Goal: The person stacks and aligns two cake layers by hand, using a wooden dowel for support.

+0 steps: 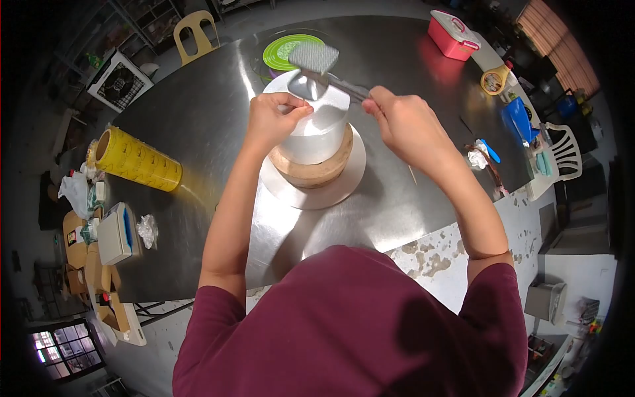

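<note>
My right hand (407,126) is wrapped round the grey handle of a meat mallet (314,58). Its waffle-textured face points up, and its shiny lower end is over the top of a smooth white cylinder (311,142). At the cylinder's left upper edge, my left hand (278,118) has thumb and forefinger pinched together; I cannot tell what is between them. Under the cylinder is a round wooden block (311,173), which rests on a white round board (354,178). Part of the cylinder's top is hidden by the mallet.
A green round mat (274,51) lies behind the cylinder on the metal table (390,56). To the left are a yellow roll of film (139,159), a scale (116,235) and crumpled plastic (147,231). A pink box (453,36) and tape roll (493,81) are at right.
</note>
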The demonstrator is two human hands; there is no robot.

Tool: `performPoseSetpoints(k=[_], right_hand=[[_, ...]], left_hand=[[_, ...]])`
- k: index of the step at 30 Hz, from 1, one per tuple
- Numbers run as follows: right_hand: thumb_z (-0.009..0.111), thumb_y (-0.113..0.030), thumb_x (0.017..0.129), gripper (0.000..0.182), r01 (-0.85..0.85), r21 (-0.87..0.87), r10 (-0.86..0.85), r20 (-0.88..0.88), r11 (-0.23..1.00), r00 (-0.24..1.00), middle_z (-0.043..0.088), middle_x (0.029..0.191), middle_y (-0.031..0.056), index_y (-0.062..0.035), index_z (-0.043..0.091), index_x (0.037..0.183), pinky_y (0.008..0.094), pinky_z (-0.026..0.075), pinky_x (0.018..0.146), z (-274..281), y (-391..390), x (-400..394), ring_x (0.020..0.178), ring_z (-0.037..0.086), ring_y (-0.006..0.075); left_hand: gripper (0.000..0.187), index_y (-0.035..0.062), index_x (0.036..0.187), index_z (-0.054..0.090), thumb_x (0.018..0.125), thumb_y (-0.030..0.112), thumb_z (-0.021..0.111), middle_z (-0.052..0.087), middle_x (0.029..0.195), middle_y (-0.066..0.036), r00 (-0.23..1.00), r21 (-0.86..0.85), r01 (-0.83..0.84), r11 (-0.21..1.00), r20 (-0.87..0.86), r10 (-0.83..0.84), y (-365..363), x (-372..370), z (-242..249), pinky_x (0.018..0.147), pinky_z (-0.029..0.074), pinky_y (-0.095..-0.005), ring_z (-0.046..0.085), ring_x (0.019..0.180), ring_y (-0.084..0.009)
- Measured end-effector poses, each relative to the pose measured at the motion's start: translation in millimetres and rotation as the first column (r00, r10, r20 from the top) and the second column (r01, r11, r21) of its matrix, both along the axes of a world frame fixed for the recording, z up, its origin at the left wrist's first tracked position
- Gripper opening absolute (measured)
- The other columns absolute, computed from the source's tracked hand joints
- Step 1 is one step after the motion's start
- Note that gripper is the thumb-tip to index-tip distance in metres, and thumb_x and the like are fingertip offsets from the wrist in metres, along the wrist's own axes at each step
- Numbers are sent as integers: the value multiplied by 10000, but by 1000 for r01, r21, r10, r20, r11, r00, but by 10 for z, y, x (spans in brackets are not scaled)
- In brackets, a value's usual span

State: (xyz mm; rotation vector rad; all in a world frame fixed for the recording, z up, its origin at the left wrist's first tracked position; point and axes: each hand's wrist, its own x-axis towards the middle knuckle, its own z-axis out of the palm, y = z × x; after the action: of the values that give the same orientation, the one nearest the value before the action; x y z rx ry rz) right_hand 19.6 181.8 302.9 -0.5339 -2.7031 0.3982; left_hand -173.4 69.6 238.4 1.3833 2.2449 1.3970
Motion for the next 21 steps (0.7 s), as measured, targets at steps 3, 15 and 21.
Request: performPoseSetpoints(k=[3, 15, 21], right_hand=[[466, -210, 913, 262, 3, -2, -3, 16, 1000, 1000, 595, 682, 236, 18, 547, 814, 491, 464, 618, 62, -36, 18, 679, 591, 420], [471, -220, 922, 259, 103, -289, -128, -67, 952, 990, 569, 647, 237, 6, 572, 846, 447, 429, 584, -74, 115, 230, 633, 566, 412], [465, -233, 930, 273, 197, -418, -265, -110, 887, 958, 553, 616, 220, 0, 591, 866, 424, 423, 581, -515, 279, 552, 606, 572, 384]], left_hand=[[143, 7, 746, 710, 683, 131, 741, 670, 650, -74, 999, 57, 33, 998, 13, -34, 22, -56, -114, 576, 474, -231, 608, 596, -98], [133, 11, 786, 708, 718, 125, 716, 694, 759, -86, 997, 40, 66, 997, 27, -67, 5, -90, -117, 673, 499, -251, 642, 696, -125], [124, -8, 806, 689, 752, 104, 681, 683, 777, -64, 998, 36, 63, 997, 5, -63, 11, -156, -178, 693, 477, -237, 609, 725, -95]])
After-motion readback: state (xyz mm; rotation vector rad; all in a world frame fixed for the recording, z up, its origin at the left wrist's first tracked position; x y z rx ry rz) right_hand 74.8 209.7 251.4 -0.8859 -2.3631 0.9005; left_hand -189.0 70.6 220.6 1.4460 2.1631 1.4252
